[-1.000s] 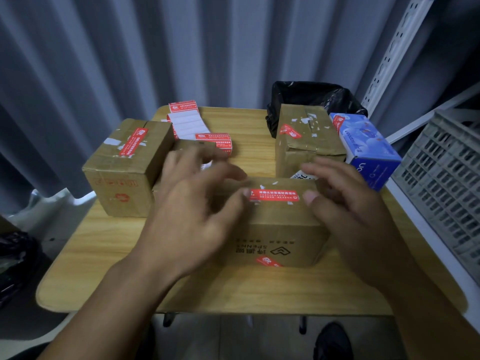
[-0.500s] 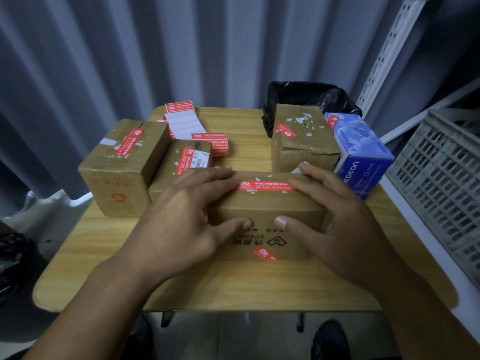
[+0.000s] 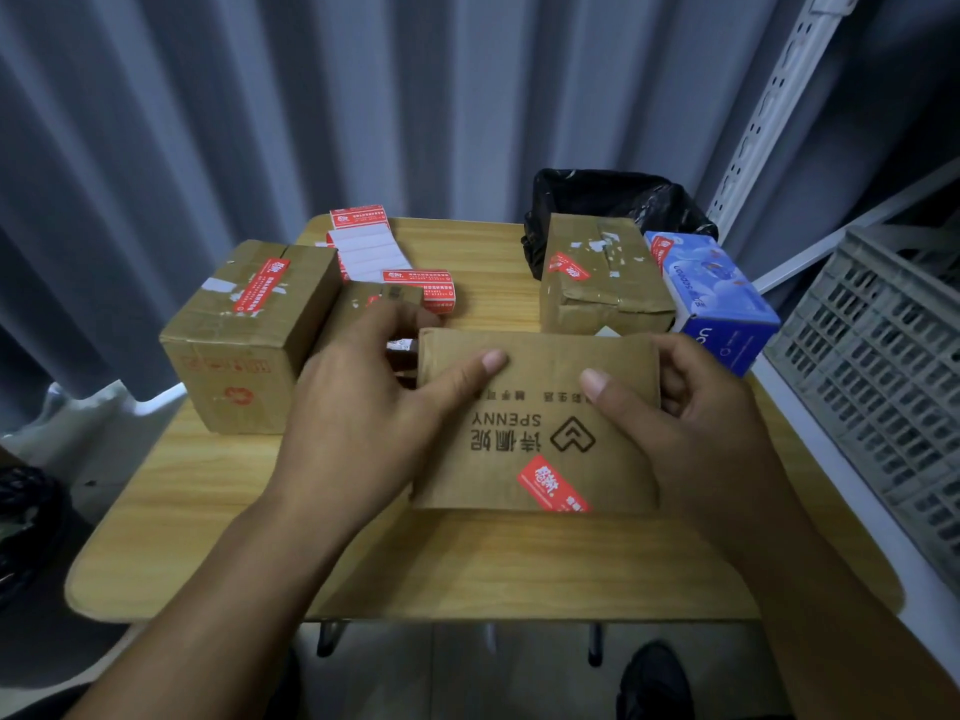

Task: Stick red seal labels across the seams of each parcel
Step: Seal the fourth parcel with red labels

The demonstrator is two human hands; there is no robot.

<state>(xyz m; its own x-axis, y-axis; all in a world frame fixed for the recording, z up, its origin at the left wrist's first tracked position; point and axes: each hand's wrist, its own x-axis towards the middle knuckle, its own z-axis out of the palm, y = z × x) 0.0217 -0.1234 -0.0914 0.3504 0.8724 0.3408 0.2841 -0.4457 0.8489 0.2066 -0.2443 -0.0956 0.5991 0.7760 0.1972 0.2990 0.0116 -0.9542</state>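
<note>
Your left hand and right hand grip flat brown cardboard parcel by sides, thumbs on face printed "SPENNY", over light wooden table. Red seal label at near edge. Beyond: red label roll, blue carton.

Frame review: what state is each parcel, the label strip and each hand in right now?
SPENNY parcel: tilted, printed face toward camera, red seal over its lower edge.
left hand: grips parcel's left edge, thumb on face.
right hand: grips its right edge, thumb on face.
left box: upright, red seal across top seam.
rear box: upright, red seal on top.
label strip: unrolled, middle rows peeled bare.
</note>
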